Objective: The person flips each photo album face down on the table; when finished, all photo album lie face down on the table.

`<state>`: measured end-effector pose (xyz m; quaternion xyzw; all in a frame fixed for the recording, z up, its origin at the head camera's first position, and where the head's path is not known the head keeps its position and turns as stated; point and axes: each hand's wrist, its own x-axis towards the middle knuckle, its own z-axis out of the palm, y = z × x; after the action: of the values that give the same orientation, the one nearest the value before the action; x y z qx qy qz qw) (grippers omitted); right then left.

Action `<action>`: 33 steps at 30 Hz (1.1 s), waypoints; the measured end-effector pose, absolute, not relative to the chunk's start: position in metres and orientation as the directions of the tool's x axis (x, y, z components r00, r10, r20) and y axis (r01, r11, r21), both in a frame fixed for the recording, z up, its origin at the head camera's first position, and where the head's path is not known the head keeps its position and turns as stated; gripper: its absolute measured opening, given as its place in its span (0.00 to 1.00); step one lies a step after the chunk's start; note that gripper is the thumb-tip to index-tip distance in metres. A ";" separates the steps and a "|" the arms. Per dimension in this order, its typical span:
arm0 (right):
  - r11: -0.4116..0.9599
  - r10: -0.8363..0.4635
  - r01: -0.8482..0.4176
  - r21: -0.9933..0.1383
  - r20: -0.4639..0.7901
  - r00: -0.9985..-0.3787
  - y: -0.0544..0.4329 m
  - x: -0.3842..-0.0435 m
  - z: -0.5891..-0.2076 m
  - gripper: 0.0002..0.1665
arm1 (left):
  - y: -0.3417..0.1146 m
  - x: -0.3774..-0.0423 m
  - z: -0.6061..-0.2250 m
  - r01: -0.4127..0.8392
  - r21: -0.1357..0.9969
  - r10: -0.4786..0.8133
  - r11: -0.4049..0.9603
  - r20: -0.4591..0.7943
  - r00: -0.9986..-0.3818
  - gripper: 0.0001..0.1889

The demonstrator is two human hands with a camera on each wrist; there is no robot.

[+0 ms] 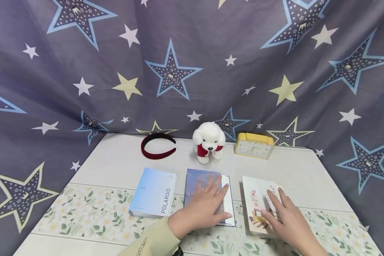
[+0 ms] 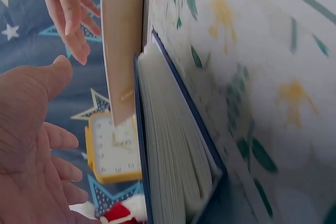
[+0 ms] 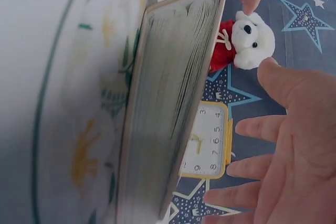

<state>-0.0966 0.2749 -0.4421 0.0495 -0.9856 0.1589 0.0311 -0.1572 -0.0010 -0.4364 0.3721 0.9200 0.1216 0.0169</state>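
Observation:
Three thick photo albums lie side by side. My left hand (image 1: pixel 204 206) is spread palm down above the middle album (image 1: pixel 195 175), which has a blue-purple cover and a white strip on its right side. The left wrist view shows a gap between that palm and the cover, and the page edges (image 2: pixel 168 150) inside a navy binding. Over the right side of the white illustrated album (image 1: pixel 252 188) is my right hand (image 1: pixel 289 222), fingers apart and holding nothing. In the right wrist view its palm is off the cover. The light-blue POLAROID album (image 1: pixel 153 192) lies untouched at left.
Behind the albums stand a dark red headband (image 1: pixel 152 155), a white plush dog (image 1: pixel 209 133) in red and a yellow alarm clock (image 1: pixel 254 145). A floral strip (image 1: pixel 96 209) crosses the white table (image 1: pixel 108 163). A star-patterned curtain (image 1: pixel 192 81) hangs along the back.

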 end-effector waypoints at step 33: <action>0.895 0.116 0.271 -0.354 -0.401 -0.909 0.316 -0.087 -0.458 0.63 | 0.067 -0.151 -0.451 0.721 0.188 0.744 0.667 -0.121 -0.657 0.42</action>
<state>-0.0869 0.3164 -0.4578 -0.1012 -0.9550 0.2055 -0.1883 -0.1513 0.0672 -0.4513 0.4033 0.9081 0.0615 0.0941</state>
